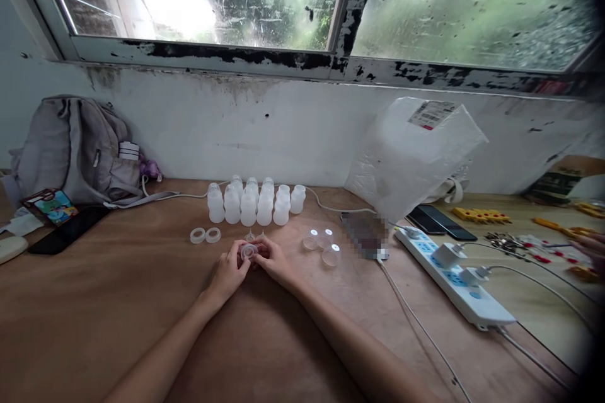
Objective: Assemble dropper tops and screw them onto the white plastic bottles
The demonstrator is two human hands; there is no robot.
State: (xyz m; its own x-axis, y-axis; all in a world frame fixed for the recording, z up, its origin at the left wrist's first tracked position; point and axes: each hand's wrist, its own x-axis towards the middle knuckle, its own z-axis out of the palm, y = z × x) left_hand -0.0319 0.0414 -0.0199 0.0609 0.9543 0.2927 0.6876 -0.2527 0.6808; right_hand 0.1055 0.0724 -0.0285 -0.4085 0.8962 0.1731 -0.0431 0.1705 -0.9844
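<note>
Both hands meet over the table on one small translucent bottle ring (pixel 248 252). My left hand (pixel 227 272) is closed on its left side, and my right hand (pixel 274 261) pinches it from the right. Whether a teat sits inside the ring is too small to tell. Just beyond the fingertips stand clear teats (pixel 249 236), partly hidden. Two loose bottle rings (pixel 205 235) lie flat to the left. On the right are three clear domed caps (pixel 331 256). Several frosted baby bottles (pixel 248 206) stand upright in rows behind, some with clear caps on.
A phone-like device (pixel 363 233) with a cable lies right of the caps, near a white power strip (pixel 454 280). A plastic bag (pixel 416 151) leans on the wall. At left are a grey backpack (pixel 70 151) and a dark phone (pixel 69 231). Another person's hand (pixel 593 245) shows far right.
</note>
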